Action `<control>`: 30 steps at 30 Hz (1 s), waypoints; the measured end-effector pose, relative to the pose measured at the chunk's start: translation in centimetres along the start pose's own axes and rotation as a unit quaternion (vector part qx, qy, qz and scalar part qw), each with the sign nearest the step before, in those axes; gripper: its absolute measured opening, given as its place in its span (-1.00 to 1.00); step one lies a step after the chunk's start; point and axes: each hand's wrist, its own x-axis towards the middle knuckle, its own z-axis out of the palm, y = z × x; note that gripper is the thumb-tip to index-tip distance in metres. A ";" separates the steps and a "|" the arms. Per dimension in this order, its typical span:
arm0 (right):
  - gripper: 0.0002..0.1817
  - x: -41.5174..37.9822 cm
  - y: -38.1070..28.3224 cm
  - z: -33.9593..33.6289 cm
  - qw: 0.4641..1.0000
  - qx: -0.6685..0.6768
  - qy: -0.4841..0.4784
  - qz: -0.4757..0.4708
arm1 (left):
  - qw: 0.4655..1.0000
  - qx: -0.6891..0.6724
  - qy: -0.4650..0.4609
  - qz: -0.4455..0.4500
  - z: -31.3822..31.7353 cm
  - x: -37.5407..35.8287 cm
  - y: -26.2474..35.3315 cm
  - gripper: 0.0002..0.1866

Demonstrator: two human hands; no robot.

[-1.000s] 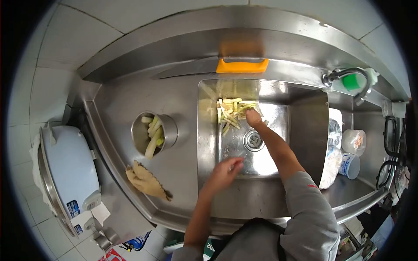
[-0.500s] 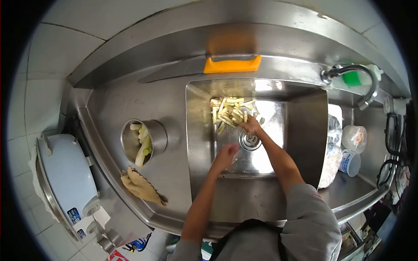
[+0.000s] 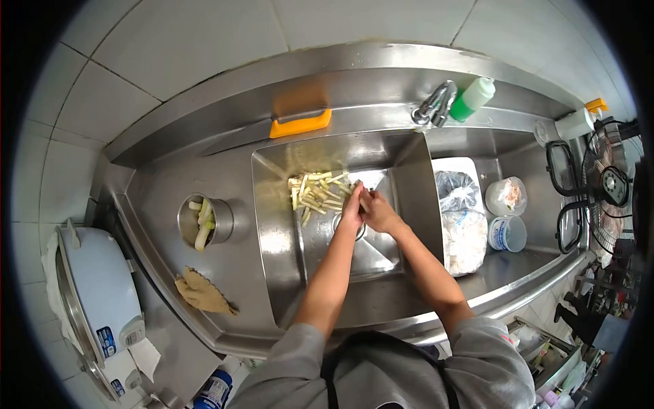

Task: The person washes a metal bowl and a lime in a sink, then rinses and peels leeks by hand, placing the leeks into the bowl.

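Over the drain of the steel sink (image 3: 276, 238), my left hand (image 3: 351, 206) and my right hand (image 3: 381, 215) are brought together, fingers curled and partly overlapping. Whatever lies between them is too small or too hidden to name. Just left of my hands, a heap of cut pale green-and-white leek stalks (image 3: 317, 193) covers the sink floor's far-left part. A steel pot (image 3: 223, 221) stands on the counter left of the sink, with more leek pieces (image 3: 204, 225) in it.
Behind the sink lies a large knife (image 3: 300, 124) with an orange handle. A brown cloth (image 3: 203, 292) rests at the counter's left front. The tap (image 3: 436, 105) and a green soap bottle (image 3: 473, 99) stand at the back. Filled plastic bags (image 3: 463, 238) and tubs (image 3: 507, 233) occupy the right basin.
My left hand has moved up and right to meet my right hand, which has come off the stalks. The view has shifted, with more of the right side showing.
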 end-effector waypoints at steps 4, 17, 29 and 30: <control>-0.78 0.4 -0.3 -3.7 0.981 0.033 0.165 0.100 | 0.996 -0.074 -0.053 0.013 4.9 -1.2 -0.9 -0.69; -0.57 5.2 2.8 -14.0 0.878 0.167 0.369 0.257 | 0.992 0.042 -0.087 0.077 9.3 -4.7 1.3 -0.77; -0.42 14.5 13.8 -18.8 0.805 0.186 0.391 0.406 | 0.965 0.173 -0.091 0.176 12.1 -5.8 2.1 -0.45; -0.44 14.9 16.4 -17.5 0.810 0.209 0.400 0.375 | 0.965 0.178 -0.082 0.176 12.1 -5.6 1.9 -0.45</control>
